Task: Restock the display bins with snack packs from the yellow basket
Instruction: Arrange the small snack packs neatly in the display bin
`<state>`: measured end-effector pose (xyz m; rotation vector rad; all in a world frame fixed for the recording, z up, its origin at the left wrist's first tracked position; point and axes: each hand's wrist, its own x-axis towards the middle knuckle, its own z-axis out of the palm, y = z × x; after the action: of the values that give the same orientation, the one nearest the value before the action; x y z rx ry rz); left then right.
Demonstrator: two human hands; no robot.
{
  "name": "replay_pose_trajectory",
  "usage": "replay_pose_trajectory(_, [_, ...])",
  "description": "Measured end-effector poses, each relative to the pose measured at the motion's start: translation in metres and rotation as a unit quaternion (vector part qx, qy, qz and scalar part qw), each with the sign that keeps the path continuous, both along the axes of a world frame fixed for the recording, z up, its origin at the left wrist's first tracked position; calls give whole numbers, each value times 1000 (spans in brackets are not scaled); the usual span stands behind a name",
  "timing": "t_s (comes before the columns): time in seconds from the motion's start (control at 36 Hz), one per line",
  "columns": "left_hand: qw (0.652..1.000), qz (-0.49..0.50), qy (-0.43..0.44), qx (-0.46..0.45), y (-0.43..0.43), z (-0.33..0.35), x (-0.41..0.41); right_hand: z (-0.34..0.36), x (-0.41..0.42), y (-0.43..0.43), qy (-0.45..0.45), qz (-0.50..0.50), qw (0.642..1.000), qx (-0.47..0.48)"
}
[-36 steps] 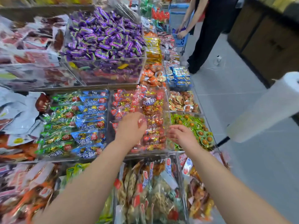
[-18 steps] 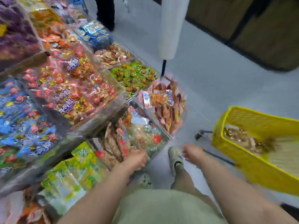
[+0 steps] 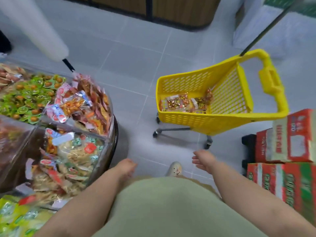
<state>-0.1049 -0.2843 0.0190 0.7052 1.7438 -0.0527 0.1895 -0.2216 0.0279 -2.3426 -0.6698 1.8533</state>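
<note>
Nearest, both bare forearms reach out over a pale green garment. Left hand (image 3: 125, 169) hangs with fingers curled loosely downward, holding nothing; just to the left of its fingers sits the corner of a clear display bin (image 3: 102, 161) stuffed with pale, crinkly snack packs (image 3: 77, 156). Right hand (image 3: 204, 160) is spread open, palm turned inward, fingers apart and empty (some motion blur at the tips). Between the two hands, on the grey tile floor (image 3: 130, 53), one light shoe (image 3: 174, 169) shows. Right of the right fingers: stacked red-and-green cartons (image 3: 290, 139). Beyond the left fingers, another bin of orange-red packs (image 3: 89, 100), then green packs (image 3: 30, 93) further left. Ahead of the right fingers, well apart, stands the yellow basket (image 3: 196, 120) on small wheels; its long axis runs left-to-right and slightly away, handle end (image 3: 270, 77) pointing to the far right, narrow end toward the bins. A few gold-and-red snack packs (image 3: 186, 101) lie flat on its floor at the near-left end. Farthest, a white roll (image 3: 34, 26) at upper left.
</note>
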Motion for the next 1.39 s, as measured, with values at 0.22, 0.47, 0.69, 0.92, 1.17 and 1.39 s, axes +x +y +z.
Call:
replay_pose_trajectory(0.22, [994,106,-17,32,58,-14,69,0,61,27,4,-21,999,-24])
replay_pose_trajectory(0.47, [987,158,-21,27,111,-18,80,-19,75,41,23,-22,997,-67])
replay_pose_trajectory(0.69, [982,188,-10,-5,194,-22,74,-18,70,119,24,-45,997,-51])
replay_pose_trajectory(0.92, [990,140,1,23,294,-28,67,-18,65,226,58,-107,993,8])
replay_pose_trajectory(1.17, [987,103,98,72,365,-51,61,-52,54,322,89,-92,992,-24])
replay_pose_trajectory(1.39, [989,97,109,1,388,-110,68,-127,43,361,38,104,992,-61])
